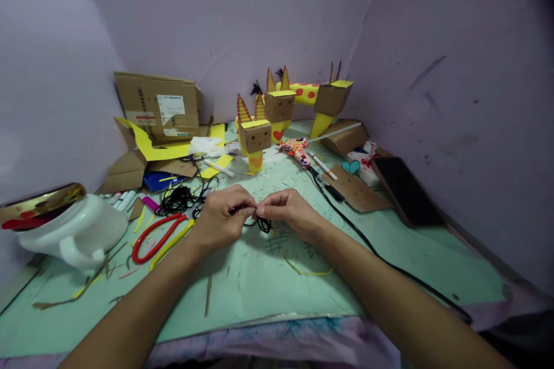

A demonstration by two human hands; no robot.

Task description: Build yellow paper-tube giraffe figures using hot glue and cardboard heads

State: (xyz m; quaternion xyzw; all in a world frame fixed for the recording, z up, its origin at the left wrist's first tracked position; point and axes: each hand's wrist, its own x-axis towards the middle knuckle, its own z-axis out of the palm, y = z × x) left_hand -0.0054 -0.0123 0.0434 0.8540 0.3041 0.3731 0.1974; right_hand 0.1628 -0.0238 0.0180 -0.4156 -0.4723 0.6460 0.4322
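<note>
A small bundle of black yarn (264, 225) hangs between my two hands over the middle of the table. My left hand (225, 213) pinches it, thumb against fingers. From the other side, my right hand (288, 211) closes thumb and fingertips on the same yarn, its tips touching those of the left. A larger tangle of black yarn (176, 200) lies left of my left hand. Beside that rest scissors with one red and one yellow handle (161, 237), partly hidden by my left forearm. Behind my hands stands a small cardboard-headed animal figure (255, 137) with striped ears.
Two more cardboard figures, one with a heart (279, 109) and one spotted (331, 99), stand behind. At left are a white pitcher (86, 225) and a cardboard box (151, 101). A glue gun (298, 153), its black cord (367, 242) and a phone (407, 190) lie right.
</note>
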